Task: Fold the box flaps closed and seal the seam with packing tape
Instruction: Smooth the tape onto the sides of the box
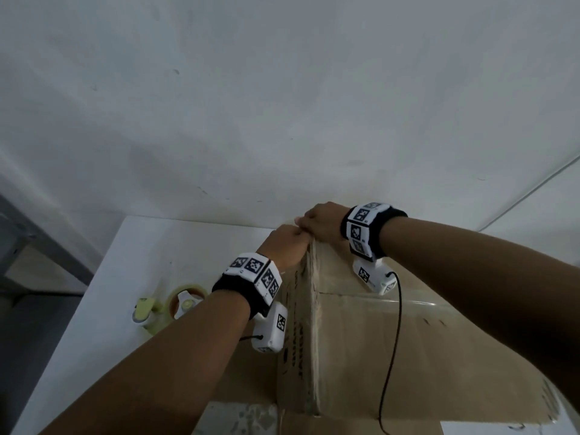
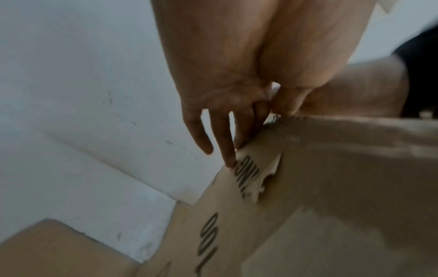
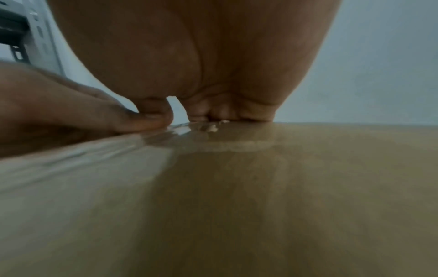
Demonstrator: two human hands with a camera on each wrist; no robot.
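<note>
My left hand [image 1: 284, 244] and right hand [image 1: 321, 222] press thin, sticky tape [image 3: 180, 129] over the stiff box [image 1: 392, 340] far edge, fingers straight, gripping nothing.

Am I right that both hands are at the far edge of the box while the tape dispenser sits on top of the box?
Not quite: in the head view the tape dispenser sits on the white table beside the box, not on it. Both hands, left and right, are at its far edge.

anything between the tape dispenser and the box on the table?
Head view: only the left forearm crosses above that gap. Between the tape dispenser and the box, the visible white table is bare.
</note>
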